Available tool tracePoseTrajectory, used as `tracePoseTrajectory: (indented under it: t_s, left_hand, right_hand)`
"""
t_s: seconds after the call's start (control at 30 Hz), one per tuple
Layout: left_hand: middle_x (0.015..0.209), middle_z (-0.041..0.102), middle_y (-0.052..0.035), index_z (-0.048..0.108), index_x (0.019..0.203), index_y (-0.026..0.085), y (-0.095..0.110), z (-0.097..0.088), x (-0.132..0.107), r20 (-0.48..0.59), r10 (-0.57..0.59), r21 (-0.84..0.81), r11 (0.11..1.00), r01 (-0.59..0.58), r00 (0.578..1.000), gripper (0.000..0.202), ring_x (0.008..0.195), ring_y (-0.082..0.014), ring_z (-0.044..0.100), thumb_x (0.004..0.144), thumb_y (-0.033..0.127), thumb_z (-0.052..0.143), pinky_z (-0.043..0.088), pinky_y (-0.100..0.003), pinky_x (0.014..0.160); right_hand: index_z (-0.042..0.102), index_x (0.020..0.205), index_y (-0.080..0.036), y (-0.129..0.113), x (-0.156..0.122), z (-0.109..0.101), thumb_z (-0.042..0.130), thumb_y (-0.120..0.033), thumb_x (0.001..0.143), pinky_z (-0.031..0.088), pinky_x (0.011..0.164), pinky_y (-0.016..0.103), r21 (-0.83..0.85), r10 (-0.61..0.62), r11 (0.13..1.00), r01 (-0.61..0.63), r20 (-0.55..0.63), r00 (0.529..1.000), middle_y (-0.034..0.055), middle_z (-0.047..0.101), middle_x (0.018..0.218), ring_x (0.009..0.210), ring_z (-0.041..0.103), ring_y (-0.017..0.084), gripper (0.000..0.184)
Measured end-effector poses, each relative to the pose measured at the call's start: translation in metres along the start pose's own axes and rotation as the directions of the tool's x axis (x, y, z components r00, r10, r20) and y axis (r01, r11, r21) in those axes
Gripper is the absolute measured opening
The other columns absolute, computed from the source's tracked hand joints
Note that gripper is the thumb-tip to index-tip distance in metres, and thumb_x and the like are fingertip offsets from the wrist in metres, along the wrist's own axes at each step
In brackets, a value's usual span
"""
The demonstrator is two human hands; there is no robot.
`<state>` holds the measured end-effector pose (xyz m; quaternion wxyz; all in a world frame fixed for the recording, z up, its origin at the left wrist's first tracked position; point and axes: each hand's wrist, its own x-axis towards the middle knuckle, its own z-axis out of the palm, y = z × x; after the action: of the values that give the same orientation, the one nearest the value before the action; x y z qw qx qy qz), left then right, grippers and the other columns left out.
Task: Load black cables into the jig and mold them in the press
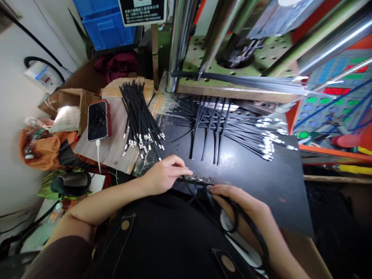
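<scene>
the left hand (162, 174) pinches a black strap (194, 196) between thumb and forefinger at the front edge of the dark table (279, 186), just beside a slim metal strip (205, 179), the strap running down between the hands before the apron (162, 236). the right hand (247, 199) reaches to dark strands with its fingertips, though whether these close on anything cannot be told. beyond, silver-tipped straps (247, 133) lie spread on the table, and a bundle of similar straps (138, 112) rests near a phone (98, 121) at left.
</scene>
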<state>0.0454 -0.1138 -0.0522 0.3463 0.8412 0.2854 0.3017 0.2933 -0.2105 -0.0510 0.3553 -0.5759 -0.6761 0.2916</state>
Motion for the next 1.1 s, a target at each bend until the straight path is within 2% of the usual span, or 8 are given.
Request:
tracePoseTrajectory:
  t_s: [0.2,0.43,0.63,0.73,0.87,0.93,1.03,1.1]
  left_hand:
    - [0.106,0.076,-0.0027,0.074,0.097,0.02,-0.009,0.015,-0.006,0.108,-0.03,0.035,0.999,0.027,0.994,0.026,0.108,-0.0138,0.071,0.093,0.006,0.052,0.055,-0.025,0.098]
    - [0.094,0.075,0.0002,0.068,0.101,0.021,0.012,0.005,0.005,0.233,-0.183,0.264,0.957,0.119,0.955,0.017,0.083,-0.0139,0.071,0.092,0.013,0.056,0.055,-0.023,0.077]
    - [0.098,0.074,-0.002,0.065,0.107,0.021,0.029,-0.003,0.022,0.356,-0.316,0.397,0.903,0.164,0.879,0.019,0.088,-0.0205,0.072,0.096,0.015,0.051,0.056,-0.031,0.076]
    - [0.104,0.073,-0.004,0.065,0.112,0.019,0.022,-0.01,0.022,0.416,-0.251,0.301,0.945,0.128,0.874,0.021,0.094,-0.0207,0.071,0.097,0.012,0.051,0.058,-0.034,0.084]
    - [0.129,0.067,-0.0087,0.062,0.124,0.017,0.015,-0.012,0.028,0.267,-0.092,0.078,0.994,0.074,0.959,0.032,0.122,-0.0179,0.062,0.095,0.005,0.054,0.049,-0.033,0.11]
    - [0.138,0.061,-0.0108,0.058,0.132,0.017,0.019,-0.004,0.037,0.197,-0.026,0.037,0.999,0.019,0.98,0.036,0.131,-0.0188,0.057,0.097,0.011,0.056,0.045,-0.033,0.116]
    - [0.142,0.058,-0.0097,0.053,0.14,0.019,0.027,0.008,0.047,0.221,0.058,0.038,0.997,-0.068,0.974,0.039,0.132,-0.0179,0.056,0.102,0.013,0.046,0.046,-0.03,0.115]
    - [0.138,0.061,-0.0093,0.056,0.138,0.018,0.028,0.006,0.045,0.219,0.09,0.084,0.99,-0.11,0.972,0.041,0.128,-0.0176,0.059,0.102,0.009,0.04,0.049,-0.03,0.112]
  right_hand:
    - [0.07,0.091,-0.028,-0.002,0.014,0.008,0.066,-0.025,0.09,0.058,0.074,0.03,-0.04,-0.06,0.998,0.054,-0.173,0.983,0.0006,0.073,0.091,0.081,0.071,0.019,0.005]
    - [0.067,0.101,-0.022,-0.005,0.02,0.003,0.055,-0.016,0.096,0.057,0.075,0.029,-0.235,-0.295,0.932,0.277,-0.044,0.954,0.0032,0.073,0.093,0.088,0.069,0.018,0.014]
    - [0.067,0.101,-0.018,-0.013,0.023,0.001,0.043,-0.015,0.1,0.059,0.076,0.031,-0.294,-0.388,0.874,0.386,0.054,0.92,0.0074,0.075,0.094,0.086,0.07,0.02,0.024]
    - [0.068,0.1,-0.021,-0.01,0.022,-0.015,0.049,-0.018,0.099,0.059,0.073,0.027,-0.282,-0.316,0.905,0.319,0.055,0.947,0.0045,0.075,0.095,0.083,0.072,0.017,0.02]
    - [0.069,0.093,-0.025,-0.012,0.021,-0.026,0.065,-0.023,0.093,0.057,0.074,0.027,-0.292,-0.245,0.938,0.185,-0.186,0.951,0.0023,0.071,0.093,0.078,0.069,0.016,0.005]
    - [0.069,0.097,-0.025,-0.02,0.026,-0.02,0.066,-0.019,0.092,0.056,0.076,0.025,-0.26,-0.263,0.943,0.206,-0.209,0.942,0.0015,0.071,0.092,0.079,0.069,0.015,0.009]
    - [0.068,0.103,-0.026,-0.033,0.035,-0.009,0.057,-0.009,0.095,0.056,0.078,0.022,-0.271,-0.361,0.911,0.31,-0.165,0.918,0.0013,0.072,0.096,0.084,0.07,0.013,0.022]
    - [0.068,0.104,-0.026,-0.035,0.036,-0.008,0.058,-0.008,0.094,0.056,0.081,0.023,-0.298,-0.366,0.906,0.3,-0.201,0.909,0.0021,0.072,0.098,0.085,0.07,0.013,0.023]
